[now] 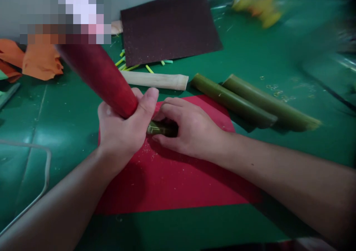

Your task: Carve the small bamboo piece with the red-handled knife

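My left hand (122,130) is closed round the lower end of a long dark-red cylinder (102,80), which slants up to the left; its top is blurred out by large pixels. A short green stalk piece (157,128) lies low between my hands, over a red sheet (178,184). My right hand (189,126) curls over this piece, with thumb and fingers on either side of it. The left hand is right beside the stalk's left end and covers part of it. Small pale crumbs are scattered on the red sheet.
Two thick green stalks (236,101) lie right of the sheet on the green table (172,228). Behind are a pale peeled stick (158,80), a dark brown sheet (169,26), thin yellow-green bits and a blurred yellow object (258,10). Crumpled orange paper (41,62) is at left.
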`<act>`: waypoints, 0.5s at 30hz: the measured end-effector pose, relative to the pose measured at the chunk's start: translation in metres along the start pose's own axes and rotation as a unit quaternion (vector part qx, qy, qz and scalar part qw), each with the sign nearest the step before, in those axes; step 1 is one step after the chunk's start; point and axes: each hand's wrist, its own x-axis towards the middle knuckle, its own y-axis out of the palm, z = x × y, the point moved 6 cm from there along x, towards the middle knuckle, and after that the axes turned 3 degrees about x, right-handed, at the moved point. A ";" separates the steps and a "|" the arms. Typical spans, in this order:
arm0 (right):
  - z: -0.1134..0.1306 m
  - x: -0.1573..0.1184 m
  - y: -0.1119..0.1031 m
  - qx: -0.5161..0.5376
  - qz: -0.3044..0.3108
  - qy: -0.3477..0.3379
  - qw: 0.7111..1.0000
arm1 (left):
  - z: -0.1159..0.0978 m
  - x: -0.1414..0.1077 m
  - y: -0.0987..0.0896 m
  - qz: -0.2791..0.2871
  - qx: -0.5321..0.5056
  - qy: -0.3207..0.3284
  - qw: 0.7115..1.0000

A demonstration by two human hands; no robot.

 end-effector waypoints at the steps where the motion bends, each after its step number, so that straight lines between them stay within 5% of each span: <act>1: -0.001 0.000 0.000 0.003 0.000 0.002 1.000 | 0.001 0.000 0.002 0.017 0.004 0.006 1.000; 15: -0.007 0.002 0.001 0.057 0.005 0.033 0.998 | 0.011 -0.001 0.006 0.068 -0.014 -0.004 0.998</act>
